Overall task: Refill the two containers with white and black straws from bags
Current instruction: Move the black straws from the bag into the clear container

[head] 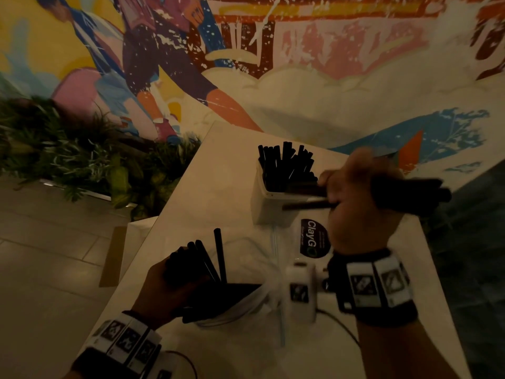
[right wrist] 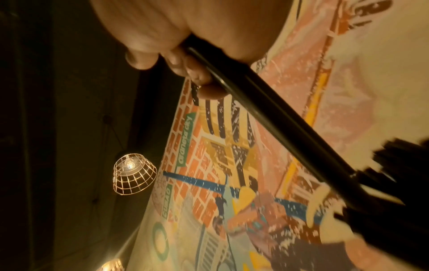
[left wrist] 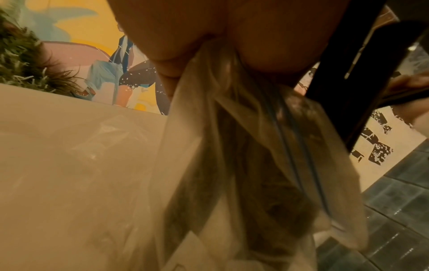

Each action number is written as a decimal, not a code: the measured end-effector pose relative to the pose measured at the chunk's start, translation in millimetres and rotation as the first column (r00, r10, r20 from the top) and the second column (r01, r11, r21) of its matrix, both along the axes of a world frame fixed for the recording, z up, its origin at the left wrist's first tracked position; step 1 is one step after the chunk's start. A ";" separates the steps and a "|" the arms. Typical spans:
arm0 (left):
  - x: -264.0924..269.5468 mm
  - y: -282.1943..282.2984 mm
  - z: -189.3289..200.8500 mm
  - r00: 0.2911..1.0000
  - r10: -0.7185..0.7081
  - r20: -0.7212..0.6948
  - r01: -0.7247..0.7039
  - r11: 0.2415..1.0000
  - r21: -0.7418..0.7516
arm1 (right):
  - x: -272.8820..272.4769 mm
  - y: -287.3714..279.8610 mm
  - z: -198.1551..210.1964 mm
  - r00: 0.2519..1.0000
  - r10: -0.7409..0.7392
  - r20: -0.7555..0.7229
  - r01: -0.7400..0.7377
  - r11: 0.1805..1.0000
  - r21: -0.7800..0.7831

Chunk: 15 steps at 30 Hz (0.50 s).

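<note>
A white container [head: 269,207] stands at the far side of the white table [head: 218,165], with several black straws [head: 284,166] upright in it. My right hand [head: 352,192] grips a bundle of black straws [head: 410,192] lying sideways just right of the container's rim; the same bundle [right wrist: 267,113] runs diagonally in the right wrist view. Near the table's front, my left hand [head: 166,291] holds a clear plastic bag [head: 235,302] with black straws [head: 210,258] sticking out of its mouth. The bag [left wrist: 243,165] hangs from my fingers in the left wrist view.
A black round sticker [head: 314,237] lies on the table in front of the container. Green plants [head: 68,149] line the floor at the left below a painted wall [head: 328,64]. A wire-cage lamp [right wrist: 133,174] hangs overhead. Dark floor tiles [head: 470,242] lie to the right.
</note>
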<state>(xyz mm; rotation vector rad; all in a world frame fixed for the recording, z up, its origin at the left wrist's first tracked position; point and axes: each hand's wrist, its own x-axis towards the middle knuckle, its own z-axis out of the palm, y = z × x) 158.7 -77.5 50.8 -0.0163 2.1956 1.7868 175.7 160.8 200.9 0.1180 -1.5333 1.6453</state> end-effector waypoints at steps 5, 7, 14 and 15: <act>1.6 2.5 3.8 1.000 0.019 -0.011 -0.019 0.999 -0.027 | -39.6 16.3 23.8 0.993 -0.111 -0.042 0.109 0.993 -0.050; 1.3 2.7 4.5 0.999 0.032 0.015 -0.031 0.999 -0.014 | -56.1 21.9 15.0 0.975 -0.221 0.038 0.221 0.975 -0.011; -1.3 -0.3 5.8 0.996 0.051 0.071 -0.051 0.999 0.000 | -91.4 38.1 -57.4 0.881 -0.318 0.350 0.311 0.947 0.079; -1.3 -0.5 6.3 0.996 0.049 0.068 -0.050 0.999 0.001 | -91.8 41.6 -62.1 0.862 -0.329 0.385 0.308 0.944 0.117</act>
